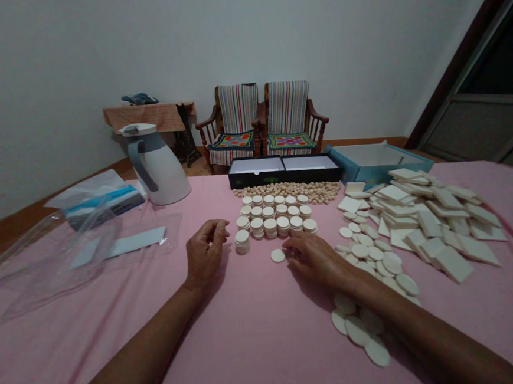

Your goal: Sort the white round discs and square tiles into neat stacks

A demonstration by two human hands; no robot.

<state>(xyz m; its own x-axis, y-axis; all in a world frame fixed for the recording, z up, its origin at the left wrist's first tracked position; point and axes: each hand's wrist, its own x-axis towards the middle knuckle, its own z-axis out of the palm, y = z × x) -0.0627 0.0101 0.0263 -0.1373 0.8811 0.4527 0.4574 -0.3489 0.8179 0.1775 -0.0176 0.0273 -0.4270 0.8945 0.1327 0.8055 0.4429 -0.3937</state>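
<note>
Disc lies flat on pink cloth, just nearside of the stacks. Right hand: fingers bent, tips at the disc's right edge; can't tell if they grip it. Left hand: loosely curled, left of the stacks; can't tell if anything's inside. Loose discs right, tiles beyond. Beads behind stacks, then black box.

A single pale disc, thin and round, lies flat just in front of the disc stacks, which stand upright in three close rows of six. One more stack stands at their near left corner, while loose discs sprawl to the right, overlapping, some flat, some tilted.
</note>
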